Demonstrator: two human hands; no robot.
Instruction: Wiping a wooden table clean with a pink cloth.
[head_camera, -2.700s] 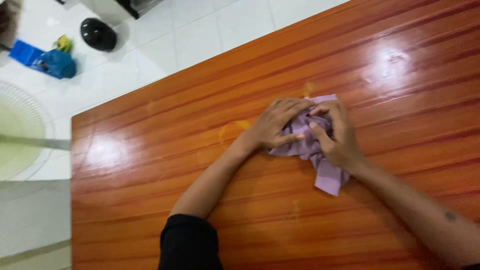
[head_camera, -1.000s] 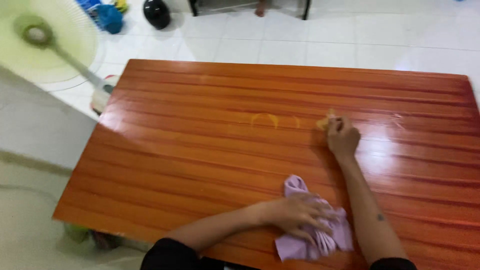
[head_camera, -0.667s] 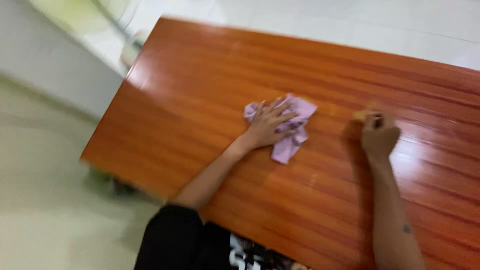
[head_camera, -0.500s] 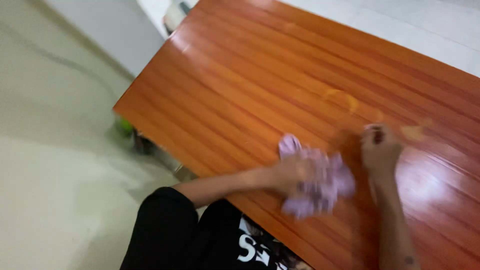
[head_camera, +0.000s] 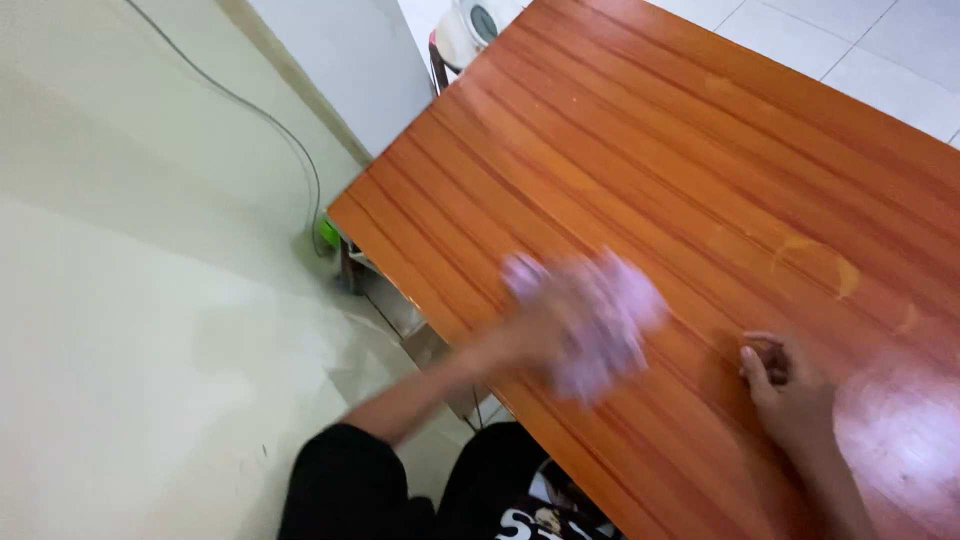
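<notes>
Cloth (head_camera: 600, 320), lilac and bunched, sits at frame centre on the table (head_camera: 700, 150) near its lower-left edge. I see my left hand (head_camera: 545, 330) blurred, pressing on it. Right hand (head_camera: 790, 395), loosely curled and empty, rests lower right, well apart.

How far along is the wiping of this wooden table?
Partly done, it seems. In hand: the left hand presses a crumpled lilac cloth onto the glossy orange-brown wooden table, both blurred. The right hand rests curled on the tabletop beside it. Left: a yellowish ring-shaped stain shows beyond the cloth. Whether the rest is clean is hard to tell.
</notes>
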